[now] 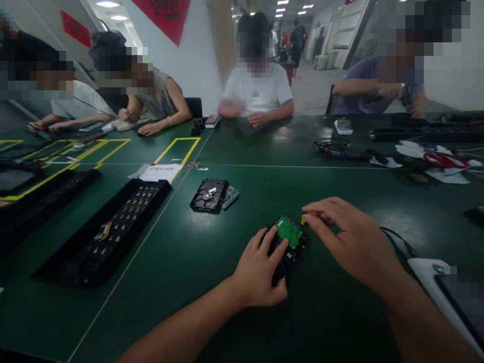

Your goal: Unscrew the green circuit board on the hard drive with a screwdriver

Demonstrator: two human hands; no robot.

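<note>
A black hard drive (290, 254) with a green circuit board (289, 231) on top lies on the dark green table (212, 262) in front of me. My left hand (260, 272) is wrapped around the drive's left side and holds it down. My right hand (350, 239) reaches in from the right, its fingers pinched on a small yellow-handled tool (307, 218) at the board's right edge.
A second opened hard drive (208, 194) with a loose green board (230, 197) lies farther back. A long black slotted tray (108, 229) sits at left. Several people sit across the table. Cables, scissors (442, 160) and papers lie far right; a white device (434, 275) near right.
</note>
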